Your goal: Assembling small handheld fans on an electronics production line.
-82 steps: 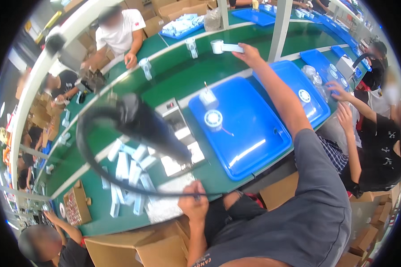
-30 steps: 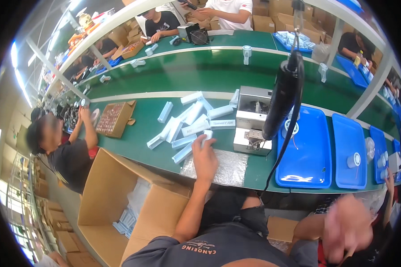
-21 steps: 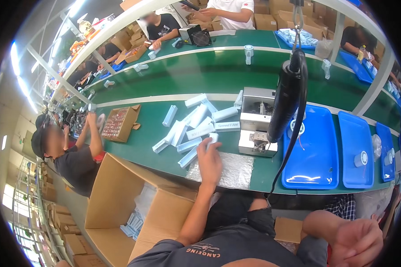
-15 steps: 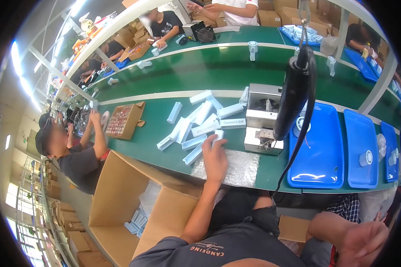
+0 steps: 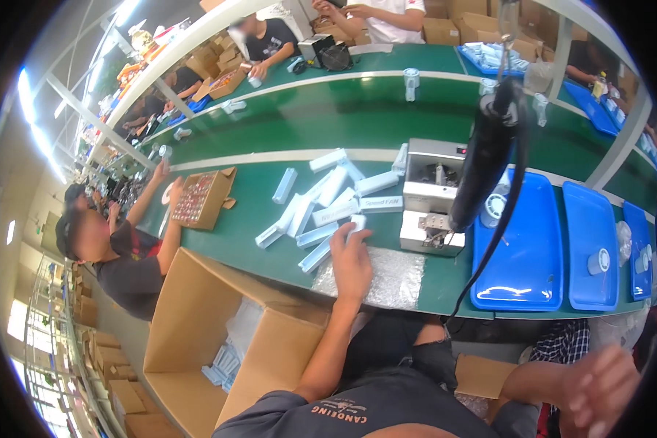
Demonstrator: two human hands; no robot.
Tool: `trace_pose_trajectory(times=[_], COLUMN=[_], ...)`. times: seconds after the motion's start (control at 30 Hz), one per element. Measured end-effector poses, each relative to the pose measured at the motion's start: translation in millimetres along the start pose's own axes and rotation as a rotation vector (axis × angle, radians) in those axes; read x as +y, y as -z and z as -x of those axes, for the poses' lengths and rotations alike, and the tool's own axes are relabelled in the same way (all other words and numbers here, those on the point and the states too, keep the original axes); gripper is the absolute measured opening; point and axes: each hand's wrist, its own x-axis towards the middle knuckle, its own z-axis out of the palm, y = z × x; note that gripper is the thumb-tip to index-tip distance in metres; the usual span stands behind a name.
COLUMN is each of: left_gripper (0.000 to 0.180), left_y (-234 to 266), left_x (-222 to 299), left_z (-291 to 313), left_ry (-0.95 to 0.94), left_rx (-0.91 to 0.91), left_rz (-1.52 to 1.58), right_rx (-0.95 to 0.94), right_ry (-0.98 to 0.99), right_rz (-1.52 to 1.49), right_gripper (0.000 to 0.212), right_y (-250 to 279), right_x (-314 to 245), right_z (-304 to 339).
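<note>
My left hand (image 5: pixel 351 264) rests on the green bench with its fingers closed around a light blue plastic handle part (image 5: pixel 357 222); much of the part is hidden under the fingers. Several more light blue handle parts (image 5: pixel 333 185) lie in a loose pile just beyond it. Under my wrist is a silvery bubble-wrap sheet (image 5: pixel 396 277). Off the bench at lower right, my right hand (image 5: pixel 601 390) is raised and smeared by motion, so its fingers are unclear. Right of the pile stands a metal screw feeder (image 5: pixel 433 196), with a black electric screwdriver (image 5: pixel 480 160) hanging beside it.
Blue trays (image 5: pixel 518 281) stand on the right, some holding round white parts. An open carton (image 5: pixel 197 321) with blue parts is at my left. Past the bench runs a green conveyor (image 5: pixel 292 117). A co-worker (image 5: pixel 128 255) reaches over a small parts box (image 5: pixel 203 198) at left.
My right hand has shifted slightly and blurred; my left hand stays almost where it was. The co-worker at left has moved both arms. Parts on the conveyor have moved slightly left.
</note>
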Motion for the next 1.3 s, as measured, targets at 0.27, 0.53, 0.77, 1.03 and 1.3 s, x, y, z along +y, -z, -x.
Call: trace_pose_trajectory(times=[0.27,0.53,0.77,1.03,1.3], left_gripper=[0.03,0.027,0.03,0.04,0.04], left_y=[-19.1,-8.2,-19.2,-14.0,-27.4], left_x=[-16.8,1.1,-4.0,-15.1,-8.7], left_z=[0.8,-4.3,-2.4,1.2,8.8], left_ry=[-0.078,-0.105,-0.206,-0.05,0.03], left_rx=[0.052,0.031,-0.068,-0.093,-0.083], left_rz=[0.025,0.127,0.063,-0.067,0.103], right_rx=[0.758,0.206,-0.269,0.416,0.917], right_ry=[-0.753,-1.205,-1.119,-1.031,-1.359], right_rz=[0.075,0.453,0.763,0.687,1.659], right_gripper=[0.006,0.006,0.012,0.02,0.07], right_y=[-82.8,-91.8,-109.7,-21.9,170.1], right_x=[111.1,164.3,185.1,168.4,127.1], right_z=[64.3,87.0,93.3,109.6,292.2])
